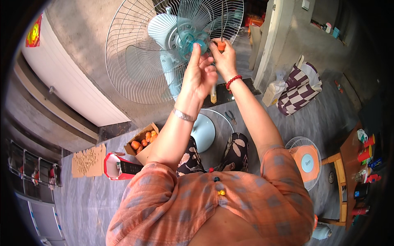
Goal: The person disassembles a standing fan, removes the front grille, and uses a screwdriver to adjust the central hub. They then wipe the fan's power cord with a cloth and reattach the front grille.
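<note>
In front of me stands an electric fan with a pale blue motor housing (pixel 160 26), a wire rear guard (pixel 118 66) and translucent teal blades (pixel 144 63). My left hand (pixel 200 70) is at its hub, the thumb tip over the light blue hub cap (pixel 201 46) and the fingers loosely curled, partly blurred. My right hand (pixel 226 58) grips a screwdriver (pixel 221 45) by its orange handle, shaft pointing up, beside the hub. Below my forearms, the round pale blue fan base (pixel 204 132) shows between my knees.
Pliers (pixel 231 117) lie on the floor beyond the base. The front guard (pixel 314 175), with an orange section, is at right near a wooden table (pixel 349 160). A checkered bag (pixel 300 89) stands by the wall. Left are a fruit box (pixel 144 153), red-edged container (pixel 118 166) and cardboard (pixel 89 161).
</note>
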The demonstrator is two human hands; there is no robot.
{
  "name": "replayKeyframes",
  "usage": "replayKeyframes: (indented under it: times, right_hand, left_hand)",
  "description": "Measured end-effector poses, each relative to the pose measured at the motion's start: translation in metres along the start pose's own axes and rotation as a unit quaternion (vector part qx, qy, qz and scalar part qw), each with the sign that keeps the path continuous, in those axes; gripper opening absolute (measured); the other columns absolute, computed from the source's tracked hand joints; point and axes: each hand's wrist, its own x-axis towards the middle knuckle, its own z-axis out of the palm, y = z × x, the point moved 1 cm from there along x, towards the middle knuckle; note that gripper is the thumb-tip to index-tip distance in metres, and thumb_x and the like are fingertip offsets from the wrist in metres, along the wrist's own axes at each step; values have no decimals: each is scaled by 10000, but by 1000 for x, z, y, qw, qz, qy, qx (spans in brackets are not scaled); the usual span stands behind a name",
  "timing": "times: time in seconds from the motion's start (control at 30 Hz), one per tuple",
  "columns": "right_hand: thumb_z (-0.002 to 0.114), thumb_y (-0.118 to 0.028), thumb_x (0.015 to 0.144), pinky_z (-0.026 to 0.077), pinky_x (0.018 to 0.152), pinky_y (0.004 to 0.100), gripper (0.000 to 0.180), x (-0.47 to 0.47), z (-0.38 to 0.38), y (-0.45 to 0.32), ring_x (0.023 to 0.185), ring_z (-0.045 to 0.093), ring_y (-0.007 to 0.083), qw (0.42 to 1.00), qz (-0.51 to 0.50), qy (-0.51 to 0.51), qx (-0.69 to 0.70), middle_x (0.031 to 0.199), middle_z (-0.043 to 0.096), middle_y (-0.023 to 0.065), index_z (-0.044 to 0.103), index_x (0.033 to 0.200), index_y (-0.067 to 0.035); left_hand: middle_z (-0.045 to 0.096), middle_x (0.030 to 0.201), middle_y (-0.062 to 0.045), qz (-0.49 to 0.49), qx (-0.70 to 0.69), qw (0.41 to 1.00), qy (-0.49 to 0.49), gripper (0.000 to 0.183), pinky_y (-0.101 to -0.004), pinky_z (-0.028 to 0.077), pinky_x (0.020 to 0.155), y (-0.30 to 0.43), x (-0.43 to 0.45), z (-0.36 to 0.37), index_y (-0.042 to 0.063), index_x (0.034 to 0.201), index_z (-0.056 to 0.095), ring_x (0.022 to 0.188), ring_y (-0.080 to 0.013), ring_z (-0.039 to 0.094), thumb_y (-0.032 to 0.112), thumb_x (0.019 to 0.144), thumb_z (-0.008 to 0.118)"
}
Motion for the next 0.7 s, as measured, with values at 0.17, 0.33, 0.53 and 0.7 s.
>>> replayKeyframes:
  times: [0.17,0.33,0.53,0.7]
  right_hand:
    - [677,-144,837,475,743,339,133,3,2,6,808,603,246,1000,-1,7,15,872,589,100,661,933,-53]
    - [674,-154,836,474,743,349,137,4,2,6,809,602,266,1000,-19,7,2,874,591,109,662,929,-54]
    - [675,-158,837,474,740,349,143,2,-2,-1,802,603,253,999,-35,9,-18,878,597,101,659,931,-52]
    - [676,-151,836,471,747,343,135,5,1,-1,819,598,252,1000,-2,2,-6,884,589,103,657,927,-53]
  left_hand:
    - [556,753,-47,-30,-73,997,20,442,-178,353,444,-11,0,-22,43,927,563,527,-69,420,478,884,627]
    - [583,790,-61,-28,-14,999,15,416,-176,365,454,-14,-16,-15,46,960,569,531,-73,428,450,885,639]
    - [571,793,-53,-26,-88,995,-37,482,-171,373,456,-1,2,-4,18,997,550,550,-57,426,469,864,656]
    - [568,769,-49,-62,-110,992,-18,472,-171,358,462,-12,-3,-30,11,985,569,559,-57,423,477,910,587]
